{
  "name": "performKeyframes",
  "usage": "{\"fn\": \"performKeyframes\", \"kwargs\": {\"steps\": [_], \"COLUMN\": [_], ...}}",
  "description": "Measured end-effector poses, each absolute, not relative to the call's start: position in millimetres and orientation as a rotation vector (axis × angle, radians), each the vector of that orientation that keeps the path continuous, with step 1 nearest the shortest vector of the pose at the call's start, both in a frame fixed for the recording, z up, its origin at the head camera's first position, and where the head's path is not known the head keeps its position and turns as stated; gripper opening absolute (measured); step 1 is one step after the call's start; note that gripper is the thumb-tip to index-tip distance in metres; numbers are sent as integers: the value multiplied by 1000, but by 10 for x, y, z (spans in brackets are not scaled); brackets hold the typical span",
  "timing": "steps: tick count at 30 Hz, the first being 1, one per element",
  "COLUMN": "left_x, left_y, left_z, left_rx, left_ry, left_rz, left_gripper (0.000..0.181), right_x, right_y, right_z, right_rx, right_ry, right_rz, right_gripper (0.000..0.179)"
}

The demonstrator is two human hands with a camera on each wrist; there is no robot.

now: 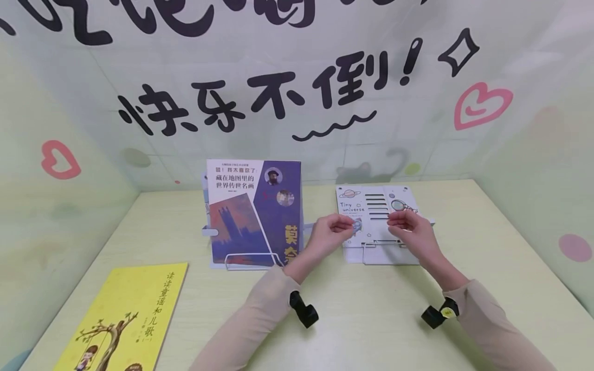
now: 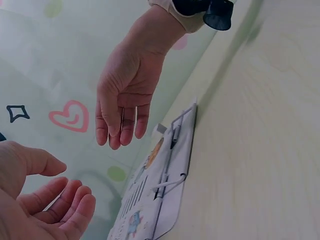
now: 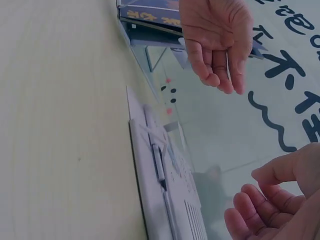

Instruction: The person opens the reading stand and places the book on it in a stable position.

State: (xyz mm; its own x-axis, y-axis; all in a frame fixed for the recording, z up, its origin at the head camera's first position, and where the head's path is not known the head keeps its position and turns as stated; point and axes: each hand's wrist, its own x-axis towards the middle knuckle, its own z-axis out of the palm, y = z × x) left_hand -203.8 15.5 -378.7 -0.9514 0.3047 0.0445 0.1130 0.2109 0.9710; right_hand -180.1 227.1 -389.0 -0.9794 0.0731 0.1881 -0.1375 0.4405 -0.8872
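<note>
"Where's the piece that matters, as you see it?"

"The white 'Tiny universe' book stand (image 1: 377, 226). It's on the tabletop (image 1: 362, 319), just in front of the wall (image 1: 320, 159), its panel tilted back, with nothing resting on it."

"And the hands?"

"Both free. The left hand (image 1: 330, 231) and the right hand (image 1: 414, 236) hang in the air on the near side of the stand, fingers loosely bent, palms turned toward each other. Neither grasps anything, and the wrist views show a gap between their fingertips and the panel."

"Which way does the stand's long axis run?"

"Side to side, roughly along the line joining the two hands. So each hand faces one end: the left hand the rocket end, the right hand the magnifier end."

"Which is nearer?"

"The right hand, I'd judge, since it overlaps more of the panel from above, while the left hand only reaches its left edge. The depth is hard to tell."

"Anything else around the stand?"

"To its left, a purple-and-white art book (image 1: 255, 214) leans upright on a second stand (image 1: 210, 232). Farther left of it, and nearer the person, a yellow nursery-rhyme book (image 1: 125, 314) lies flat."
</note>
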Motion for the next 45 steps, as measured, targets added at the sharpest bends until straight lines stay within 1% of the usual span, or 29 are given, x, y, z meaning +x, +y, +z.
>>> {"fn": "performKeyframes", "kwargs": {"steps": [10,12,19,24,30,37,41,45], "left_x": [-2044,-2050,-2050,-2058,-2060,-2048,-2035,-2044], "left_y": [467,506,599,638,662,671,652,610], "left_z": [-4084,-4125,-4187,-4184,-4175,-4205,-4184,-4189], "left_rx": [351,332,251,165,87,183,300,477], "left_ry": [2428,2444,2514,2529,2524,2506,2481,2427], "left_rz": [1561,1540,1560,1551,1543,1576,1537,1526], "left_gripper": [21,19,10,11,14,28,29,29], "right_x": [-1731,-1718,-1692,-1695,-1734,-1730,-1696,-1659], "right_y": [2520,2548,2643,2719,2791,2854,2895,2945], "right_z": [-4043,-4050,-4067,-4056,-4008,-4031,-4030,-4034], "right_rx": [-49,-63,-94,-101,-66,92,187,248], "right_ry": [-2649,-2668,-2745,-2866,-3009,-2989,-2941,-2904], "right_rz": [1448,1409,1375,1322,1307,1405,1444,1444], "right_gripper": [27,26,27,31,29,25,24,25]}}
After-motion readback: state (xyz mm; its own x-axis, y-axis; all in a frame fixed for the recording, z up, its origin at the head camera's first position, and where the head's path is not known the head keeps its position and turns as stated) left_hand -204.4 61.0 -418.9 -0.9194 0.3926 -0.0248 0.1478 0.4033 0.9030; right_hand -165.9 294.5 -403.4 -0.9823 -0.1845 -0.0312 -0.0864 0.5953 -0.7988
